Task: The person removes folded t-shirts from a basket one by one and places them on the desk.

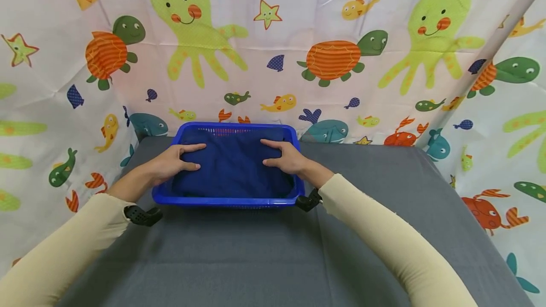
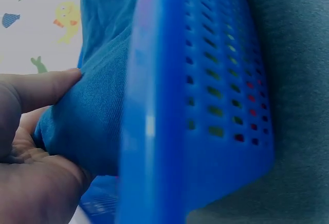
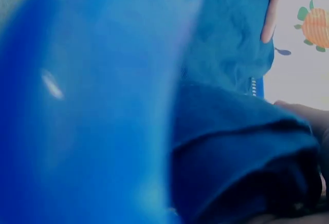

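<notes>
A dark blue folded cloth (image 1: 232, 167) (image 2: 97, 100) lies in a blue plastic basket (image 1: 226, 201) with perforated sides. At the cloth's left end, my left hand (image 1: 170, 161) (image 2: 38, 188) grips it between thumb and fingers, some of which are tucked beneath. My right hand (image 1: 287, 158) holds the opposite end the same way; in the right wrist view the cloth's folded layers (image 3: 241, 147) bulge there, and the basket rim (image 3: 97, 100) hides much of the scene. Red and yellow-green patches show through the basket's holes in the left wrist view, their source hidden.
The basket stands on a grey cloth-covered table (image 1: 239, 259), close to the back. A white curtain (image 1: 256, 60) printed with sea animals rises behind and at both sides. Each wrist wears a black strap (image 1: 142, 215).
</notes>
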Available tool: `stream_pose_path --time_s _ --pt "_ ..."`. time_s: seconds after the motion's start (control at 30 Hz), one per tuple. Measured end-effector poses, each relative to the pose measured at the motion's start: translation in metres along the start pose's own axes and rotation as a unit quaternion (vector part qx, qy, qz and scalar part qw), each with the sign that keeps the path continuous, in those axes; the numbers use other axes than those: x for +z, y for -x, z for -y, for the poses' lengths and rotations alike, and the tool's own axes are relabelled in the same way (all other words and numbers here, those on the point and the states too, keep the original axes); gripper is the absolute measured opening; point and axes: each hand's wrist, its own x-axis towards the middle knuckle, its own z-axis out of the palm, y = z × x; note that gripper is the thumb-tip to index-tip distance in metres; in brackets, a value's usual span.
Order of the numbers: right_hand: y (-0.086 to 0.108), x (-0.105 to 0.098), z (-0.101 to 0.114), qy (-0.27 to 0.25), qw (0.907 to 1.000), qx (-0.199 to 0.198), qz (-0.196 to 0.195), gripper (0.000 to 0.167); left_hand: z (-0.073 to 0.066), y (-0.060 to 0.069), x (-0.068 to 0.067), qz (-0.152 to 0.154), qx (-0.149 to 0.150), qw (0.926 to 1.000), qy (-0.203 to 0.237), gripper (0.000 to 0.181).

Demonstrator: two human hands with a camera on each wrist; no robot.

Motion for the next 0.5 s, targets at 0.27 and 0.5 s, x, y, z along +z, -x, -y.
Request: stream_pose_path --time_s 0.27,0.5 --pt "0.004 -0.018 0.010 0.015 0.9989 -0.032 -0.030 0.065 -0.016 0.014 -0.014 -0.030 0.025 0.9991 -0.018 0.069" --pt "0.005 -0.026 0.010 -0.024 0.9983 -0.038 -0.036 0.065 -0.031 0.023 -0.021 -0.041 0.053 0.9975 0.021 0.066"
